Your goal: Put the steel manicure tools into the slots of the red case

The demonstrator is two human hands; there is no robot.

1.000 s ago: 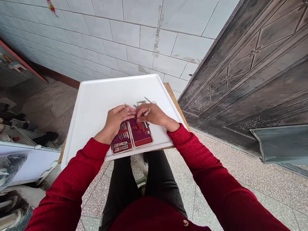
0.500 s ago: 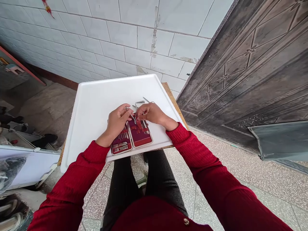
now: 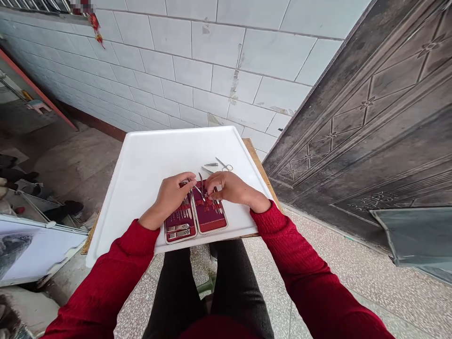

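Silver metal nippers [image 3: 202,193] were pinched in the left hand [image 3: 173,194] above the open burgundy rectangular case [image 3: 212,226]; whether the right hand [image 3: 232,189], over its right panel, gripped anything was unclear. A slack pinch risked dropping the nippers.

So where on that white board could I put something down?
The white board is bare left of the left hand and along the board's far edge. It's crowded around the open case, the right hand and the scissors.
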